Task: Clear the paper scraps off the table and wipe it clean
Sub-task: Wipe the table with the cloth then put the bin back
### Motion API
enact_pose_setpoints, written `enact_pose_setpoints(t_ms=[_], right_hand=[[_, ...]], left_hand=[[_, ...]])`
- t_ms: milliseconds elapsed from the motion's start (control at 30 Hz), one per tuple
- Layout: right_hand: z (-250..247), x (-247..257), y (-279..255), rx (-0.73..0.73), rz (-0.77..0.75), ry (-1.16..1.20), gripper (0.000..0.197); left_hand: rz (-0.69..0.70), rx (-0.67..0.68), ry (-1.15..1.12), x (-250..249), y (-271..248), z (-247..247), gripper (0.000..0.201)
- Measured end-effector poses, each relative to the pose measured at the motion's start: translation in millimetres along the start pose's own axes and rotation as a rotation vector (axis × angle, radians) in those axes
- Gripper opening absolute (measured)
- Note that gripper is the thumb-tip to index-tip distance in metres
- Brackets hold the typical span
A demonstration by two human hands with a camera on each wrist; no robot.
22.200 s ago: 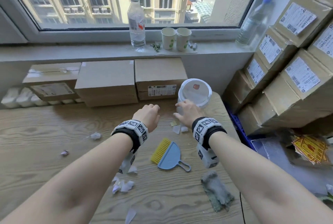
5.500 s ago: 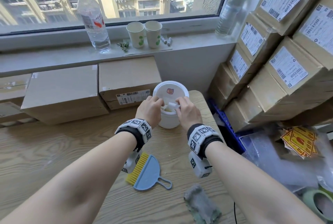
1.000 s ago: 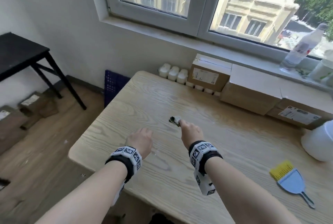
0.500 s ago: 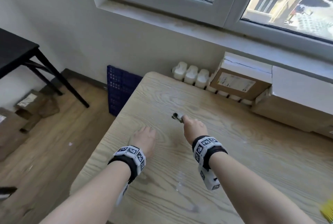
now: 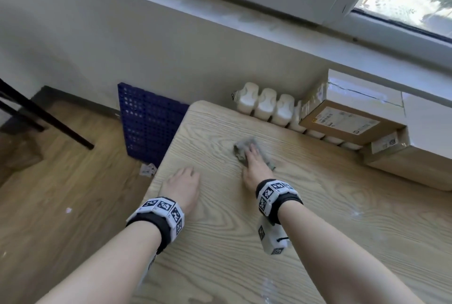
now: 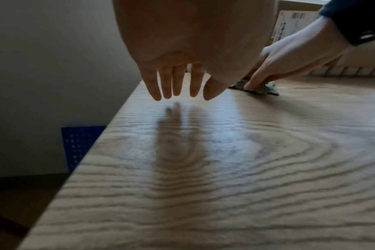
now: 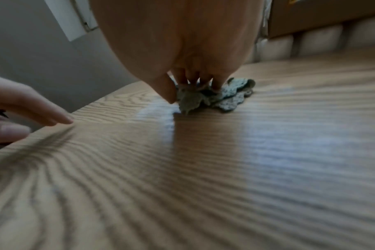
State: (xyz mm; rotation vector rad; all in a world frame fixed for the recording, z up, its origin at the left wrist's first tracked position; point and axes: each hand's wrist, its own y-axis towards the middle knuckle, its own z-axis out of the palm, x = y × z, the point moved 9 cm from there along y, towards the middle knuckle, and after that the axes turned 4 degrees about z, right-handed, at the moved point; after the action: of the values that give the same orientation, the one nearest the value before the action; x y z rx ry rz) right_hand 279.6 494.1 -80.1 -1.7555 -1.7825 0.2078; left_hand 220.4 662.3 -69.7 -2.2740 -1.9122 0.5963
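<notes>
Right hand (image 5: pixel 254 169) flat, fingers pressing the rag (image 5: pixel 245 148) onto the desk (image 5: pixel 318 218); left hand (image 5: pixel 181 187) empty, fingers loose.

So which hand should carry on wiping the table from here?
The right hand: its fingers already press the grey cloth onto the table. The left hand is open, holding nothing, near the table's edge.

Crumpled grey-green rag (image 5: pixel 247 149) flat on the pale wood-grain table (image 5: pixel 318 205), near its far left corner.
</notes>
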Motion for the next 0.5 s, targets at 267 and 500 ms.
enact_pose_setpoints(t_ms=[267, 500], right_hand=[[69.0, 125.6, -15.9, 0.203, -0.412, -0.039, 0.061], [-18.0, 6.7, 41.9, -0.043, -0.047, -0.088, 0.064]], left_hand=[[-0.135, -0.116, -0.005, 41.0, -5.6, -30.5, 0.030], [-0.052, -0.078, 0.000, 42.2, 10.3, -11.2, 0.031]])
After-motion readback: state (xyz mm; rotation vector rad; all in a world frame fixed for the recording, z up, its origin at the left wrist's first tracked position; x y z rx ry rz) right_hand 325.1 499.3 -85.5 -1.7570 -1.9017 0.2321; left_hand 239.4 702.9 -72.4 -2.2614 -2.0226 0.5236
